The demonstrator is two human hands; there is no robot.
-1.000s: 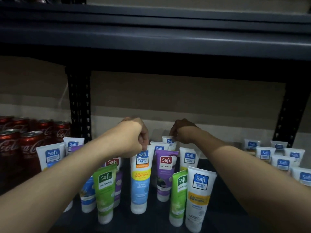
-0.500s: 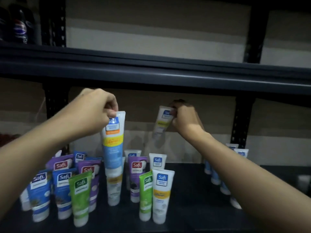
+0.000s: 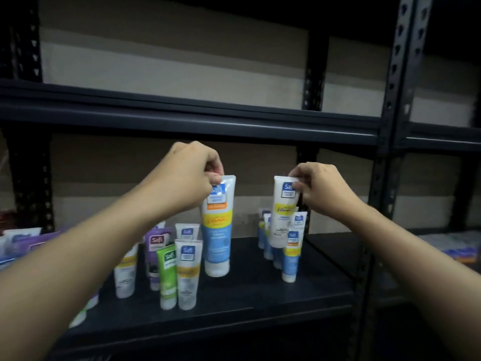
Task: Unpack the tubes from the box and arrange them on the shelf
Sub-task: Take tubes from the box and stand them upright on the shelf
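Observation:
My left hand [image 3: 188, 176] pinches the crimped top of a large blue, yellow and white tube [image 3: 218, 230] that hangs cap-down just above the dark shelf [image 3: 234, 298]. My right hand [image 3: 321, 187] pinches the top of a white tube with a yellow band [image 3: 281, 217], held in the air in front of a small cluster of blue and white tubes [image 3: 291, 256]. Several more tubes stand on the shelf at the left, among them a green one [image 3: 168, 276] and a purple one [image 3: 155, 246]. No box is in view.
An upper shelf beam [image 3: 208, 121] runs across just above my hands. A perforated black upright [image 3: 395, 100] stands at the right, another post [image 3: 31, 188] at the left. A stretch of bare shelf lies between the two tube groups. Blurred packets [image 3: 458, 248] lie on the neighbouring shelf.
Both hands lifted a tube each from the standing group and carried them rightward. The view has swung right, so the cans at the left have dropped out of sight.

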